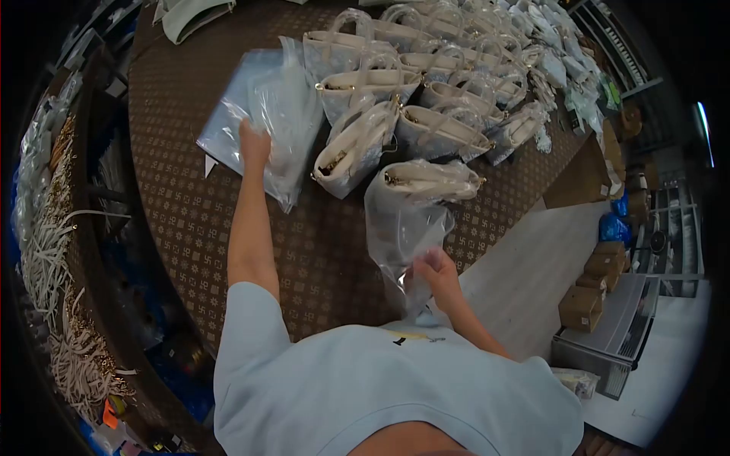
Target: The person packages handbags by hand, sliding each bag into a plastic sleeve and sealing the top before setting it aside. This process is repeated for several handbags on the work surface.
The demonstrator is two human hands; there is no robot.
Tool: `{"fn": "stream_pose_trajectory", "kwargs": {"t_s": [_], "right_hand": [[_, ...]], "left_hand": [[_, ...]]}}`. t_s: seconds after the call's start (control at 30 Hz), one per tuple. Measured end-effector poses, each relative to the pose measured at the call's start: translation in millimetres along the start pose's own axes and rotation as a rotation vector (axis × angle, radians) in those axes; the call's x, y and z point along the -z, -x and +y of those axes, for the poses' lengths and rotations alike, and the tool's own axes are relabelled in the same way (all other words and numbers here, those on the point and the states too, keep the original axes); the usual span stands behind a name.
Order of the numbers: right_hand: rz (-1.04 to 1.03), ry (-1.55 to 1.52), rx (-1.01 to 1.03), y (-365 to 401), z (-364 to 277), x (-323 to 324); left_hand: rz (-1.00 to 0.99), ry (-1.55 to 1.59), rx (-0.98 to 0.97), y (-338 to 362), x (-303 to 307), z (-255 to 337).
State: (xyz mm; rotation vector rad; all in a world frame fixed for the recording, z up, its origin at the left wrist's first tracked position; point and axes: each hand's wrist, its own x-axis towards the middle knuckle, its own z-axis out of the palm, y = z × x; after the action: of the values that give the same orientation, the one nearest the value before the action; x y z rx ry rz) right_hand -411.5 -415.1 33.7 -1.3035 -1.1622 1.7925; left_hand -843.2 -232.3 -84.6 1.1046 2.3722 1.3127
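Pale item [194, 17], cut off by the top edge; rear handbags [445, 11], partly hidden by those in front, the farthest cut off by the same edge, with the wrapped pieces [544, 57] at far right too blurred to tell apart. Clear plastic bag [407, 232], lower end lost behind the shirt [411, 380], whose chest print is too small to read; bench [304, 277], near edge partly covered by the shirt. Strap heap [46, 251], outer side lost in the dark rim of the view.
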Motion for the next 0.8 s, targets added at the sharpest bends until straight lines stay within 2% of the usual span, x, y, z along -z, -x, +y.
{"fn": "stream_pose_trajectory", "kwargs": {"t_s": [0.03,0.07,0.13,0.17,0.2,0.23,0.27,0.3,0.33,0.37,0.4,0.43,0.47,0.5,0.53,0.57,0.6,0.67,0.73,0.77,0.8], "right_hand": [[0.012,-0.010,-0.027,2,-4,-4],[0.041,-0.078,-0.078,-1,-13,-6],[0.055,-0.150,-0.130,-3,-19,-10],[0.038,-0.058,-0.016,-6,-20,-12],[0.019,0.033,0.092,-7,-20,-16],[-0.006,0.030,0.081,-10,-22,-19],[-0.113,0.307,0.346,-18,-27,-23],[-0.221,0.569,0.614,-18,-30,-29],[-0.253,0.553,0.608,-11,-35,-38],[-0.283,0.684,0.610,-6,-44,-47],[-0.307,0.818,0.620,-4,-50,-50],[-0.325,0.810,0.630,-5,-48,-48],[-0.512,0.612,0.608,-7,-43,-43],[-0.689,0.410,0.576,-8,-41,-37],[-0.701,0.409,0.577,-11,-48,-28],[-0.602,0.429,0.591,-19,-62,-13],[-0.505,0.448,0.605,-27,-80,2],[-0.068,0.797,1.104,-42,-130,22],[0.171,1.099,1.165,-64,-156,35],[0.152,1.087,1.171,-84,-150,48],[-0.053,1.158,1.042,-111,-134,63]], "left_hand": [[0.167,-0.039,-0.110,5,6,1],[0.150,-0.052,-0.104,22,25,16],[0.253,0.228,-0.225,77,74,63],[0.263,0.215,-0.227,109,88,81],[-0.010,0.433,-0.123,152,101,100],[-0.277,0.649,-0.009,196,110,119],[-0.534,0.866,0.107,232,112,135],[-0.489,0.987,0.177,262,109,149],[-0.443,1.104,0.244,286,110,156],[-0.416,1.089,0.244,302,114,152],[-0.415,1.014,0.357,316,114,146],[-0.416,0.942,0.472,325,113,145],[-0.400,0.940,0.472,330,116,145],[-0.278,1.027,0.534,333,122,142],[-0.153,1.113,0.594,336,130,137],[-0.138,1.118,0.591,338,139,132],[-0.013,1.132,0.598,340,152,125],[0.238,1.147,0.602,343,182,108],[0.305,1.147,0.530,356,210,88],[0.349,1.139,0.468,364,223,79],[0.370,1.131,0.464,371,234,73]]}}
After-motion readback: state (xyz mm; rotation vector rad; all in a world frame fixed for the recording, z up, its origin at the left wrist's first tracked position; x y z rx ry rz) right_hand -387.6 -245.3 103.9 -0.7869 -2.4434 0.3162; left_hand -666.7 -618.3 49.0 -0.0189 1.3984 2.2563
